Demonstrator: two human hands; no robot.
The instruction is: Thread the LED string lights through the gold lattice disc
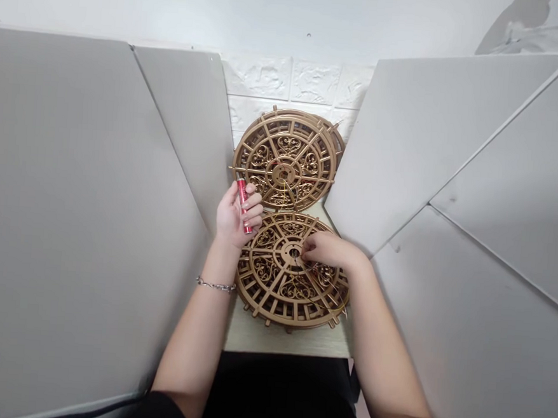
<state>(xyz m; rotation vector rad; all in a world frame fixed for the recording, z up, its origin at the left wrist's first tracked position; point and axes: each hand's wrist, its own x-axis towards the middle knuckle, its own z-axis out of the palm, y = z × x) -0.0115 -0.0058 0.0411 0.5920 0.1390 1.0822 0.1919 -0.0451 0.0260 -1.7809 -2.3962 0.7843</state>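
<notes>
My left hand (233,215) is closed around a slim red cylinder with a dark metallic tip (244,200), held nearly upright; its exact kind I cannot tell. The hand is just above the left edge of the nearer round gold openwork frame (262,306). At the frame's central hub, my right hand (321,247) has its fingers pinched together by the hole. What sits between the fingertips is too small to make out. Thin yellow, red and dark wires (343,310) trail from the hub over the right side of the frame.
Behind lies a second stack of similar gold openwork frames (292,127), with wires at its hub, near a white brick-pattern wall (259,77). Tall grey-white panels (182,94) close in on the left, and more panels (418,136) on the right. Beneath is a pale tabletop (289,343).
</notes>
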